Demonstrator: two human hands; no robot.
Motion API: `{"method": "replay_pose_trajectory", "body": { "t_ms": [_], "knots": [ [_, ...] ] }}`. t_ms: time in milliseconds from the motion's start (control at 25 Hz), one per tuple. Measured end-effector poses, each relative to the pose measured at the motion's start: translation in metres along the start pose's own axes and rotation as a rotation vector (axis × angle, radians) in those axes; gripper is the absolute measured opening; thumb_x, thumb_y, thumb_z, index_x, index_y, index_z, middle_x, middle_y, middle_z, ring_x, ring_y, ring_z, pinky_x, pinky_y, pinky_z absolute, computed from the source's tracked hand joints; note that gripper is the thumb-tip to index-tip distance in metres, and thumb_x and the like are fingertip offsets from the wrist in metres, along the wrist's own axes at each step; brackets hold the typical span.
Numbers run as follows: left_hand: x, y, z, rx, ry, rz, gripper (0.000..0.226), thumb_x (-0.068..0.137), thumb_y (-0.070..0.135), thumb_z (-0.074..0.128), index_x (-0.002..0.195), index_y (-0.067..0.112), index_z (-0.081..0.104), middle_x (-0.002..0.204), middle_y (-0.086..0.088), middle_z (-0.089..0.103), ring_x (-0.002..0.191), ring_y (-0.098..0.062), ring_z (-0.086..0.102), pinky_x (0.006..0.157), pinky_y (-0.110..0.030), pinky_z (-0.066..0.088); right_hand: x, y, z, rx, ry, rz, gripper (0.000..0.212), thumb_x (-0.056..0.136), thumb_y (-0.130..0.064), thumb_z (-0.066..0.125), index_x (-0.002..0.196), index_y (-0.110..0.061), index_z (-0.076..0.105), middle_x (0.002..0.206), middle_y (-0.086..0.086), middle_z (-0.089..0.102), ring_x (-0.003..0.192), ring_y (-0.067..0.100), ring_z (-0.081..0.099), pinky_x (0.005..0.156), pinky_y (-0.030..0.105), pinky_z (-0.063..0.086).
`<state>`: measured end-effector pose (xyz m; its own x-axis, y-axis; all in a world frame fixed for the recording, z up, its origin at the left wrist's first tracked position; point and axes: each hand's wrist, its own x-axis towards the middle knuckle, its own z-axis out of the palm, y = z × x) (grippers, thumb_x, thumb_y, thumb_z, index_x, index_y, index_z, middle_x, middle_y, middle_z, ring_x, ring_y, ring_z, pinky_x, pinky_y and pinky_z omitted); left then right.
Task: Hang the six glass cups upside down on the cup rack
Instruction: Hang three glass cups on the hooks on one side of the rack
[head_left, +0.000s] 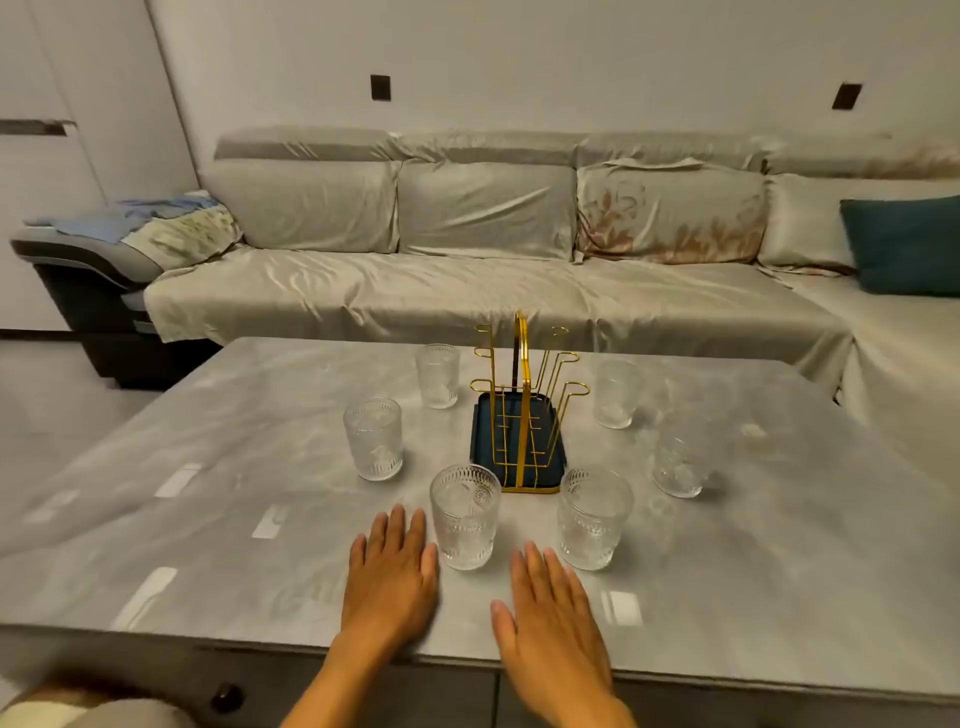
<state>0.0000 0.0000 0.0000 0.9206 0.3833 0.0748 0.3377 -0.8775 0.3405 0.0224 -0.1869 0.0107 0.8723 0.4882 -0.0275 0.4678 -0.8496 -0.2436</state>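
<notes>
Both hands lie flat and empty on the bench, left hand, right hand, fingers spread. Six cups stand upright around the bare gold rack. Best start: grip the nearest cup low, invert it, then lower it over a prong.

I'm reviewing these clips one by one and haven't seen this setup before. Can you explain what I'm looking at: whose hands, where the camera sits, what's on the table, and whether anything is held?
There is no machine here. A person wears a wide-angle camera on the head, looking forward and down, so you see their own two bare hands. The left hand and right hand lie flat and open on the grey table, holding nothing. In the middle stands a gold wire cup rack on a dark tray, with nothing hung on it. Six glass cups stand upright around it: near left, near right, left, far left, far right, right. A covered sofa sits behind.
</notes>
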Motion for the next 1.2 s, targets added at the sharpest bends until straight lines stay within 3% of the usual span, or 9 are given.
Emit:
{"method": "replay_pose_trajectory", "body": {
  "t_ms": [160,280,360,560,720,840,920,1040,1200],
  "knots": [
    [0.004,0.002,-0.002,-0.003,0.024,-0.03,0.059,0.097,0.043,0.023,0.152,0.025,0.01,0.163,-0.005,0.005,0.148,-0.023,0.002,0.118,-0.043,0.004,0.007,0.003,0.007,0.022,0.01,0.012,0.068,0.094,-0.048,0.014,0.15,-0.015,-0.006,0.159,0.005,-0.013,0.143,0.02,-0.017,0.114,0.037,-0.012],
    [0.013,0.005,-0.01,-0.235,-0.038,-0.003,0.079,0.076,0.043,0.056,0.147,0.031,0.023,0.155,0.001,0.032,0.143,-0.02,0.022,0.117,-0.047,0.004,0.028,0.0,0.006,0.146,0.081,0.019,0.059,0.094,-0.029,0.023,0.15,-0.015,0.006,0.16,0.008,-0.009,0.144,0.02,-0.013,0.114,0.034,-0.006],
    [0.012,0.011,-0.014,-0.426,-0.053,0.064,0.093,0.062,0.052,0.066,0.144,0.039,0.024,0.142,0.014,0.046,0.134,-0.009,0.034,0.117,-0.045,-0.001,0.04,-0.002,0.009,0.212,0.14,0.068,0.06,0.095,-0.024,0.026,0.15,-0.015,0.003,0.159,0.007,-0.016,0.143,0.02,-0.016,0.114,0.034,-0.002],
    [0.017,0.016,-0.01,-0.569,0.041,0.051,0.085,0.054,0.068,0.071,0.129,0.048,0.037,0.121,0.026,0.056,0.115,0.005,0.045,0.117,-0.041,0.004,0.054,-0.008,0.017,0.239,0.162,0.201,0.068,0.094,-0.029,0.029,0.149,-0.014,-0.008,0.155,0.006,-0.027,0.142,0.022,-0.021,0.113,0.034,0.0],
    [0.02,0.016,-0.009,-0.576,0.032,0.049,0.082,0.051,0.068,0.072,0.123,0.048,0.039,0.111,0.031,0.052,0.098,0.026,0.032,0.116,-0.044,0.012,0.061,0.001,0.016,0.147,0.213,0.248,0.069,0.092,-0.038,0.024,0.15,-0.014,-0.004,0.158,0.011,-0.017,0.142,0.027,-0.02,0.112,0.041,-0.007],
    [0.018,0.019,-0.01,-0.665,0.061,0.053,0.075,0.051,0.058,0.08,0.116,0.044,0.046,0.111,0.022,0.06,0.103,0.011,0.048,0.106,-0.045,0.036,0.07,0.007,0.012,0.144,0.214,0.135,0.065,0.092,-0.037,0.027,0.15,-0.02,0.002,0.158,0.005,-0.017,0.142,0.023,-0.018,0.113,0.038,-0.005],
    [0.018,0.016,-0.02,-0.816,0.092,0.011,0.072,0.048,0.049,0.087,0.11,0.043,0.05,0.109,0.013,0.065,0.1,-0.007,0.061,0.084,-0.034,0.054,0.079,0.013,0.008,0.148,0.204,0.106,0.064,0.093,-0.039,0.028,0.15,-0.023,0.005,0.159,0.004,-0.016,0.143,0.023,-0.017,0.113,0.037,-0.003],
    [0.028,0.006,-0.055,-0.963,0.242,-0.035,0.07,0.046,0.045,0.09,0.108,0.037,0.059,0.105,0.005,0.068,0.088,-0.009,0.068,0.068,-0.025,0.057,0.089,0.016,0.006,0.1,0.198,0.086,0.063,0.092,-0.042,0.023,0.15,-0.027,0.005,0.16,0.007,-0.009,0.144,0.025,-0.013,0.114,0.039,-0.002],
    [0.061,0.007,-0.127,-1.015,0.348,0.025,0.073,0.042,0.039,0.094,0.11,0.035,0.065,0.106,0.001,0.072,0.092,-0.016,0.07,0.075,-0.033,0.057,0.099,0.016,0.007,0.073,0.204,0.092,0.064,0.09,-0.047,0.02,0.15,-0.031,0.003,0.16,0.009,-0.003,0.144,0.025,-0.013,0.114,0.041,-0.004]
  ]
}}
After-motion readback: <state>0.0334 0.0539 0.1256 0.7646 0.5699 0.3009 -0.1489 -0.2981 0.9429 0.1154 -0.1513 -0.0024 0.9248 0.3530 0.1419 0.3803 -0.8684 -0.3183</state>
